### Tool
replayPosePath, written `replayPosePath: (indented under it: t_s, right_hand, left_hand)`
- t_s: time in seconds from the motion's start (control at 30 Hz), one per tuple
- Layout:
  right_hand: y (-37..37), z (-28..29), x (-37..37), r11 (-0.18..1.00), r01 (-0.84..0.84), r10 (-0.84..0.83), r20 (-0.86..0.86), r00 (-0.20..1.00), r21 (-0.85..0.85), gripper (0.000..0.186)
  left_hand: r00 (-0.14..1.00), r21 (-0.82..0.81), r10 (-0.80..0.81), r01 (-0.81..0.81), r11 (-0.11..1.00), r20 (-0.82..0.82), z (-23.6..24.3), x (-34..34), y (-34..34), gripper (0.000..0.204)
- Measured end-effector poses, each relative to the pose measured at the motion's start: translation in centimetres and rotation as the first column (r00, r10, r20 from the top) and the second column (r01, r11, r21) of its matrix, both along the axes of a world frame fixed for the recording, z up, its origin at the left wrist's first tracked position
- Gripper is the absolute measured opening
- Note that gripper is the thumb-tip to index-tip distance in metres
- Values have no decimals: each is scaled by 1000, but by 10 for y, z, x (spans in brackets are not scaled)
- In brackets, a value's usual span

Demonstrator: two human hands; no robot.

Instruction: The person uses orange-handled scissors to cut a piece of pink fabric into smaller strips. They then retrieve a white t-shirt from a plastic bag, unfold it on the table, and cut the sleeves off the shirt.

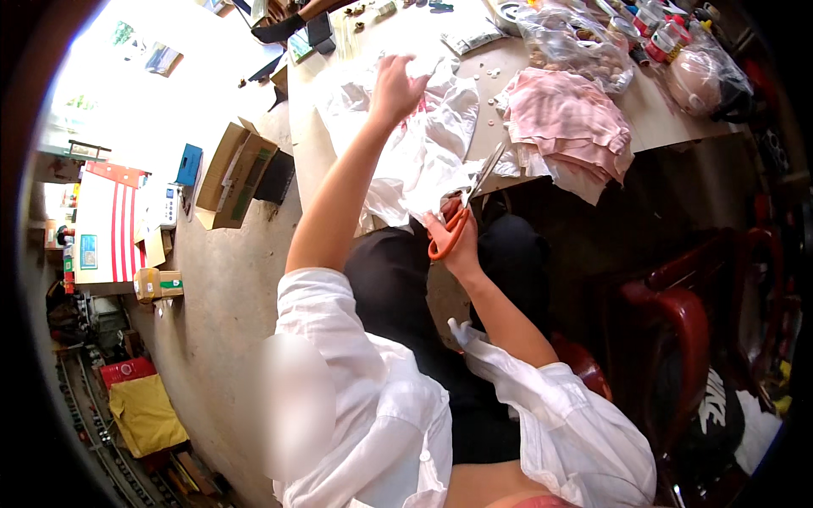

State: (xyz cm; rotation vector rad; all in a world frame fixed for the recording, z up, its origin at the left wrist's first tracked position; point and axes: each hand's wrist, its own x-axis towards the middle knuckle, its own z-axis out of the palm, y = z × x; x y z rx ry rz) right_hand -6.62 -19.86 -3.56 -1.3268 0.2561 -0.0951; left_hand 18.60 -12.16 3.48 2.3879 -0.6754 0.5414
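Left hand (394, 89) pins white cloth (423, 152) at 12 o'clock, fingers seemingly spread; right hand (457, 241) grips orange scissors (461, 207); keep fabric taut, snip slowly.

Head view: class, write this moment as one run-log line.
left hand: pressing white fabric on wooden table | right hand: gripping orange-handled scissors, blades at the fabric | beside: folded pink cloth pile
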Motion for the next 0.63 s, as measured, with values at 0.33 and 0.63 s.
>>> replayPosePath:
  t_s: [0.33, 0.63]
  right_hand:
    - [-6, -9, -3, 983, 95, -109, 82, 991, 160, 26]
    - [-35, -48, 5, 911, 255, -239, 91, 967, -324, 23]
  left_hand:
    - [984, 438, 138, -75, 896, -113, -67, -123, 152, 40]
    - [970, 279, 203, -160, 947, -133, -20, -125, 143, 51]
